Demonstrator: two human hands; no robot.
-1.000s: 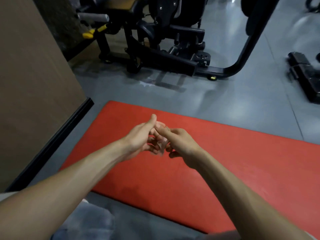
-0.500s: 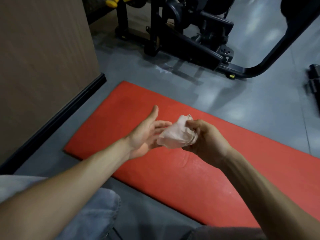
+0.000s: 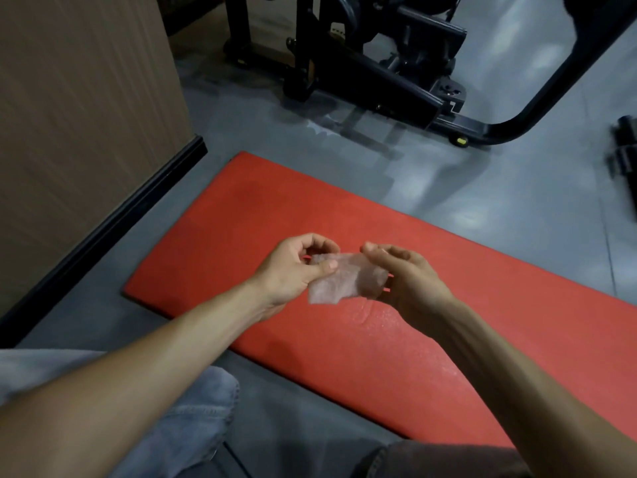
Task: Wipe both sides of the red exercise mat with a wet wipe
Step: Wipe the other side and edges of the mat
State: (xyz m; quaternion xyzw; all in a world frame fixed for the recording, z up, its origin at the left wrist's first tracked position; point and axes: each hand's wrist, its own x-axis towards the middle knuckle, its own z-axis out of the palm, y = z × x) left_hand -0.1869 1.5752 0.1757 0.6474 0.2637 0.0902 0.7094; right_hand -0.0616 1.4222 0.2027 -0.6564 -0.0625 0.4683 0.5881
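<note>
**Operator A:** Report the position of the red exercise mat [image 3: 396, 305].

**Operator B:** It lies flat on the grey floor [image 3: 465, 188], running from the centre left toward the near right, where it leaves the frame. Its far-left corner sits near the black skirting [image 3: 113, 222] of the brown wall panel [image 3: 79, 115].

**Operator A:** Location of the wet wipe [image 3: 339, 282]?

**Operator B:** Held in the air above the mat, between both hands, partly spread. It is thin and translucent. I cannot tell whether its lower edge touches the mat.

**Operator A:** Left hand [image 3: 293, 270], state of the grip?

**Operator B:** Clamped on the wipe. The thumb presses the left edge of the wipe against the curled fingers.

**Operator A:** Right hand [image 3: 406, 284]?

**Operator B:** Also clamped on the wipe. Thumb and fingers pinch its right edge; the remaining fingers are curled behind the material.

**Operator A:** Surroundings?

**Operator B:** A black exercise machine [image 3: 379, 74] stands on the floor beyond the mat, at the far centre. A second black piece of equipment [image 3: 624, 150] is at the far right edge. The person's knees, in grey trousers [image 3: 193, 419], are at the near edge, with both forearms extending over them.
</note>
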